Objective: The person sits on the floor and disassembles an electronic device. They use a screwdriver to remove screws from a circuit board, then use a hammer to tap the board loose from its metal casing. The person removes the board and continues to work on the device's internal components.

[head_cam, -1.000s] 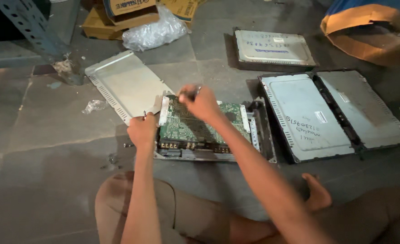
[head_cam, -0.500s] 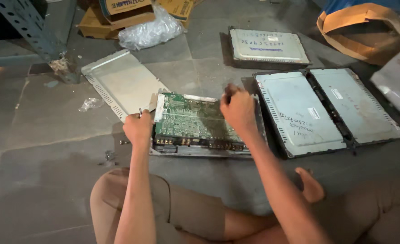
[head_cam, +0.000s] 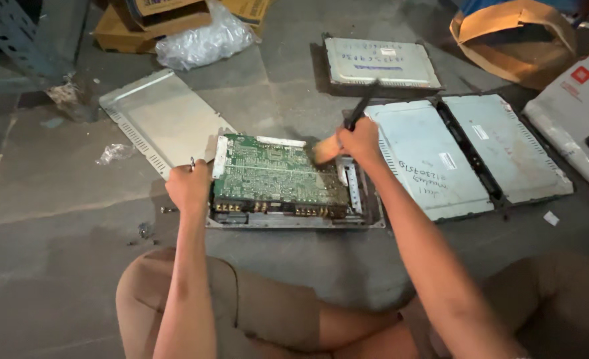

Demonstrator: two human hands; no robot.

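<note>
1. Sitting cross-legged on a concrete floor point(head_cam: 55, 199), a person works on an open metal chassis point(head_cam: 364, 216) with a green circuit board point(head_cam: 274, 176) lying inside it, right in front of the knees.
2. Left hand point(head_cam: 189, 187) is closed on the chassis's left edge, steadying it; a small metal bit shows at the fingertips, too small to tell what it is.
3. Right hand point(head_cam: 359, 141) is wrapped around a brush point(head_cam: 337, 143), dark handle pointing up and away, pale bristles touching the board's far right corner.
4. A loose lid point(head_cam: 154, 119) lies just to the left; three closed units point(head_cam: 470, 153) lie behind and to the right.
5. Risk: bristles or the brush's hard ferrule could snag small parts or connectors along the board's edge and bend them, if the stroke presses hard.
6. Risk: the chassis could slide on the smooth floor if the left hand's hold loosens during a stroke.
7. Risk: swept dust could settle back into the chassis corners rather than leave it.
8. Compared with half a second ago, the right hand now sits farther back and right, at the board's corner, with the brush handle plainly visible. The left hand keeps its place on the left edge.
</note>
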